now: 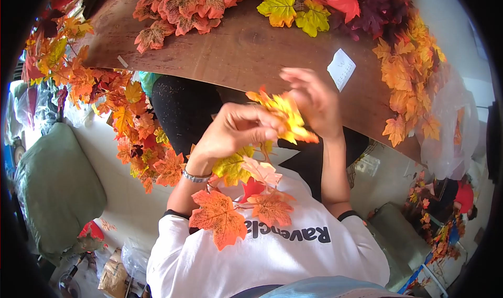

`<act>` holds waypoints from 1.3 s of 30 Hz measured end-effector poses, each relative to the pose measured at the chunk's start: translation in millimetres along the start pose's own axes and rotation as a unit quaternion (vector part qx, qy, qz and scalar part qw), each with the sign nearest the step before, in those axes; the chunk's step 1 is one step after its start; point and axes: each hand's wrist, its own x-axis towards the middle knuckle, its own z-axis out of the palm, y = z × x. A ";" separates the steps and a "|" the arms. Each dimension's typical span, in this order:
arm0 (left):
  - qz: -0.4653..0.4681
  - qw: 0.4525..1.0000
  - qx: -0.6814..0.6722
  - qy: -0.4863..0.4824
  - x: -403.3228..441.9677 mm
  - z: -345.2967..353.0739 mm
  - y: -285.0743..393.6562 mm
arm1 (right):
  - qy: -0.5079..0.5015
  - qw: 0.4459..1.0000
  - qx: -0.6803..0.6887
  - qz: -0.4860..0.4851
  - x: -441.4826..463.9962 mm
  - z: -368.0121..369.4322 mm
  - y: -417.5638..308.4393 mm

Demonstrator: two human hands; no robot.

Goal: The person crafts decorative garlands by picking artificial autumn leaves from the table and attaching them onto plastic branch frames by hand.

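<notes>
My left hand [236, 130], with a bracelet or watch at its wrist, pinches a yellow-orange artificial maple leaf [288, 115] between thumb and fingers in front of my chest. Below that hand a leaf garland trails over my white shirt, with an orange leaf [220, 219], a pale peach leaf [261, 172] and a yellow-green leaf [233, 167]. My right hand [317, 101] is raised just right of the pinched leaf. Its fingers are loosely curved, apart and slightly blurred. Part of that hand is hidden behind the leaf.
A brown wooden table [236, 57] stands ahead, bearing orange leaf piles [183, 4], yellow leaves [277, 8] and a white paper slip [341, 69]. Orange garlands hang at its left [123, 114] and right [403, 83] edges. A green sack [57, 182] stands left.
</notes>
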 end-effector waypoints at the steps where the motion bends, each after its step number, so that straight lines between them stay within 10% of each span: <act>1: -0.004 1.000 0.003 -0.024 -1.1 0.6 0.6 | -0.068 0.997 0.029 -0.031 4.5 3.0 6.6; 4: -0.013 0.999 -0.009 -0.051 -6.8 -5.2 8.7 | -0.260 0.942 0.211 0.038 5.0 13.4 10.6; 9: -0.012 0.999 0.017 -0.037 -21.2 -25.1 25.4 | -0.201 0.958 0.184 0.092 11.0 10.4 11.4; 13: 0.040 0.989 0.128 0.059 -24.2 -35.4 47.5 | -0.107 0.982 -0.082 -0.129 26.7 -2.8 -16.0; 16: 0.097 0.989 0.044 0.106 -21.8 -51.6 55.7 | -0.193 0.962 0.157 -0.112 25.9 -7.9 -39.6; 20: 0.108 0.978 0.073 0.162 -26.3 -33.8 72.6 | -0.231 0.972 0.025 0.022 2.9 12.5 -58.4; 25: 0.267 0.716 0.591 0.257 -42.1 -35.3 53.7 | -0.123 0.974 -0.170 -0.089 -6.3 5.7 -63.5; 28: 0.213 0.764 0.592 0.142 -41.6 -30.6 22.4 | -0.120 0.940 -0.280 -0.151 0.6 -1.6 -73.2; 32: -0.132 0.974 0.178 -0.034 -48.5 -8.1 -5.3 | -0.162 0.921 -0.284 -0.212 37.6 -13.5 -56.2; 36: -0.099 0.955 -0.207 -0.188 -53.7 -9.7 -27.3 | -0.307 0.950 0.029 -0.049 40.7 26.2 -8.1; 39: -0.134 0.933 -0.323 -0.086 -68.4 -13.4 -51.8 | -0.404 0.851 0.281 0.181 2.5 73.7 27.1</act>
